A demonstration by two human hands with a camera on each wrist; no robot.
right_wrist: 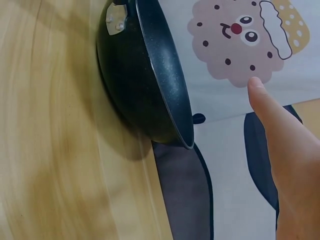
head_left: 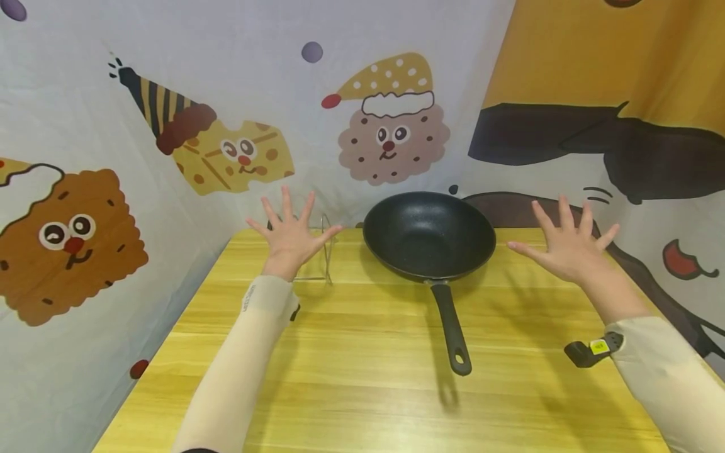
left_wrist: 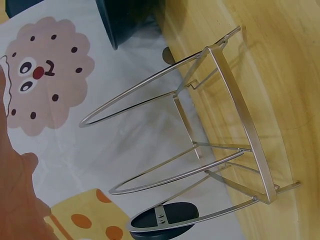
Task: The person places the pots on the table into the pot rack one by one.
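Note:
Both hands are held up over the table with their fingers spread, and neither holds anything. My left hand [head_left: 291,239] overlaps a metal wire rack [head_left: 327,251] in the head view. Seen from the left wrist, the rack [left_wrist: 242,115] has looped steel bars on a flat-strip frame, with a dark oval piece [left_wrist: 175,215] at one loop. To the right of the rack sits a black frying pan [head_left: 428,236], its handle [head_left: 451,327] pointing toward me. My right hand [head_left: 572,248] is right of the pan, apart from its rim; the right wrist view shows the pan [right_wrist: 135,75] from the side.
The wooden table [head_left: 362,377] ends at a curtain [head_left: 255,56] printed with cartoon cheese and biscuits, which hangs behind it and down the left side. A black wrist device [head_left: 591,349] with a yellow label sits at the right cuff.

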